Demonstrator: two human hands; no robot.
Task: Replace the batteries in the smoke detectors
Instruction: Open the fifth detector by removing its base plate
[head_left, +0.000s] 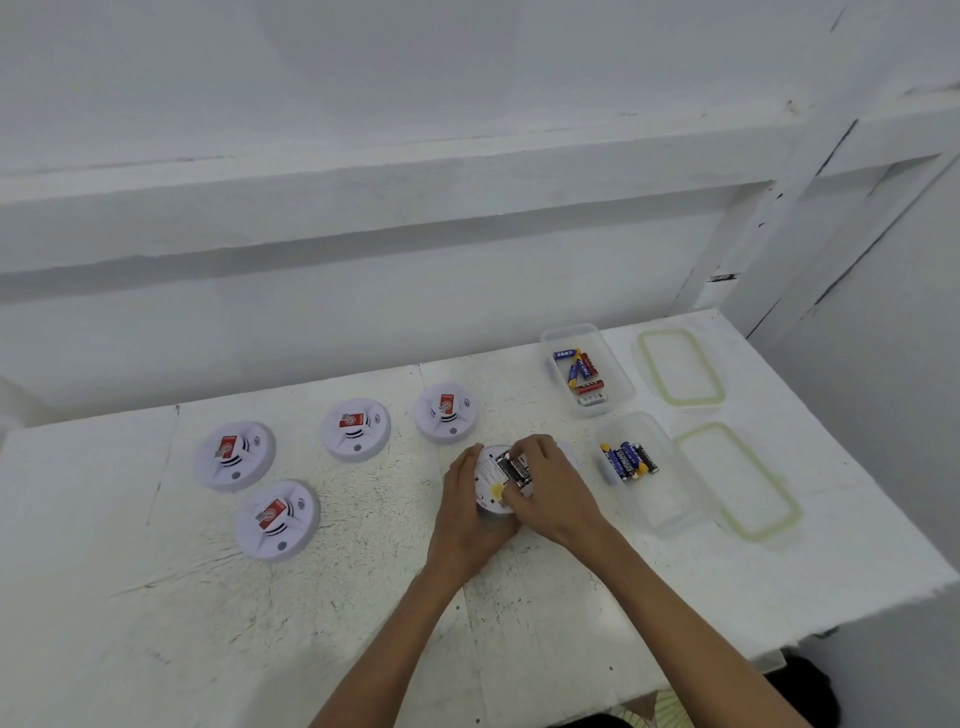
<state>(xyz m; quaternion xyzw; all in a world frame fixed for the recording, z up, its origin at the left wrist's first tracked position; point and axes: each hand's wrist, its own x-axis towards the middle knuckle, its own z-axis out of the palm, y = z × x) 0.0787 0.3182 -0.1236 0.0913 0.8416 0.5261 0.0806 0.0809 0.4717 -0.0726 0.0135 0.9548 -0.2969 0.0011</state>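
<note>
Steadiness counts here: the left hand (460, 512) should pin the upturned smoke detector (488, 470) flat on the worktop (363, 597) by its rim, so each cell can be levered at its spring end without the casing twisting. That hand's fingers curl round the detector's left edge, gripping it. The right hand (553, 496) arches over the open battery bay, its thumb and fingers (531, 448) bent onto the dark cells (515, 469) there, apparently pinching one, just left of the nearer battery tub (670, 514).

Rough white table (156, 623) meets a white, seemingly ledged wall (363, 78).
</note>
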